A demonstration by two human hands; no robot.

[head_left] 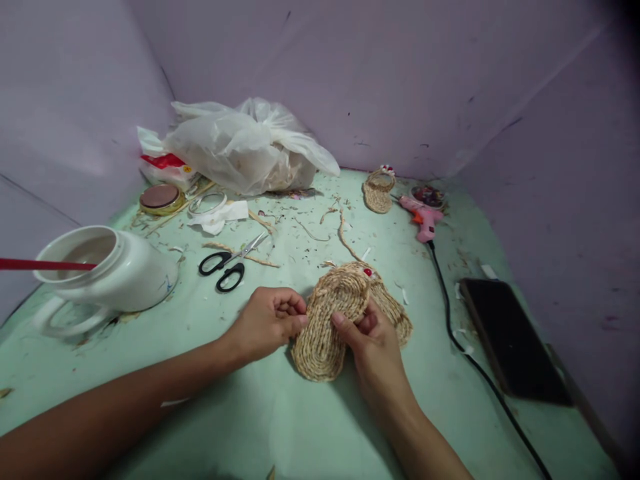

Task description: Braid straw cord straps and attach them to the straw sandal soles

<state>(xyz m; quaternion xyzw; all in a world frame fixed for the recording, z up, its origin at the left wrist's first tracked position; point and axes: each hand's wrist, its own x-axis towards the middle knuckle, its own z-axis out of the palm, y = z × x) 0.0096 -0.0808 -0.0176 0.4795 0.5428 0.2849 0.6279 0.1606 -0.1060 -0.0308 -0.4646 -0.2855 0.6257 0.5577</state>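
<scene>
A sole-shaped piece of coiled straw rope, a woven slipper [325, 333], is tilted up off the table in front of me. My right hand [370, 337] grips its right edge, thumb on top and fingers beneath. At its left edge, my left hand [275, 320] has its thumb and forefinger pinched together on the rim, the other fingers curled. Behind it lies a second woven slipper [393, 307], partly covered, with a red bead [368, 273] near its top. A loose length of twisted rope [345, 233] runs away from the slippers toward the back.
Black-handled scissors [230, 263] lie left of centre, near a white jug [135, 267] with a red stick. At right are a pink glue gun [423, 217], its black cord [445, 300] and a phone [513, 340]. Behind sit a plastic bag [250, 147] and a small beaded slipper [379, 193].
</scene>
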